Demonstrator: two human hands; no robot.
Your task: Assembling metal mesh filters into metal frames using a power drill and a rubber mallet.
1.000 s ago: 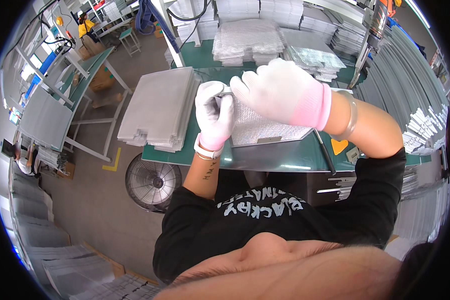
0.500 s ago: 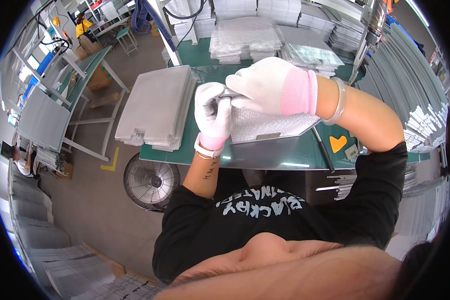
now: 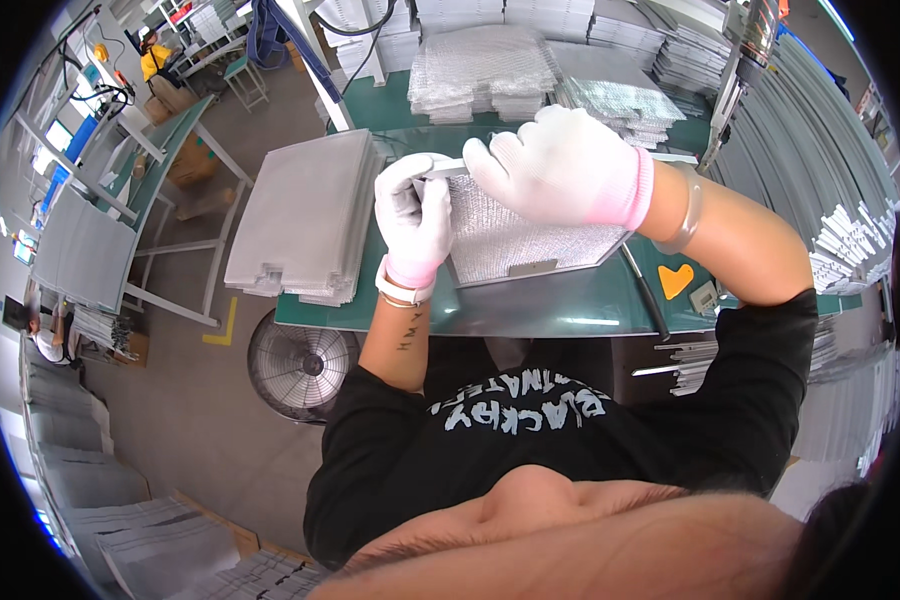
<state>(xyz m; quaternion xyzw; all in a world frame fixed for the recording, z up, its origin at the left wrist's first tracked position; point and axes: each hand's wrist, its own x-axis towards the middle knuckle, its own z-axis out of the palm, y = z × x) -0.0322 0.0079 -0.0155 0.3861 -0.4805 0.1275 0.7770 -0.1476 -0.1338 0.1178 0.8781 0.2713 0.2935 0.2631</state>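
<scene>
A silvery mesh filter panel (image 3: 510, 228) lies on the green table before me, with a metal edge and a small tab along its near side. Above its far edge, a thin light metal strip (image 3: 682, 158) runs from my left hand past my right wrist. My gloved left hand (image 3: 410, 215) pinches the strip's left end at the panel's far left corner. Over the panel's far side, my gloved right hand (image 3: 560, 168) is closed round the same strip; its palm hides much of the strip and mesh.
A stack of grey panels (image 3: 295, 210) stands at the left. A black-handled hammer (image 3: 646, 295), a yellow tool (image 3: 675, 282) and a small pale block (image 3: 704, 298) lie at the right. Mesh sheets (image 3: 480, 70) are piled behind. A floor fan (image 3: 310, 365) stands below left.
My hands have moved apart: the left slightly left, the right to the right along the strip. More of the strip and the mesh panel shows between and beyond them.
</scene>
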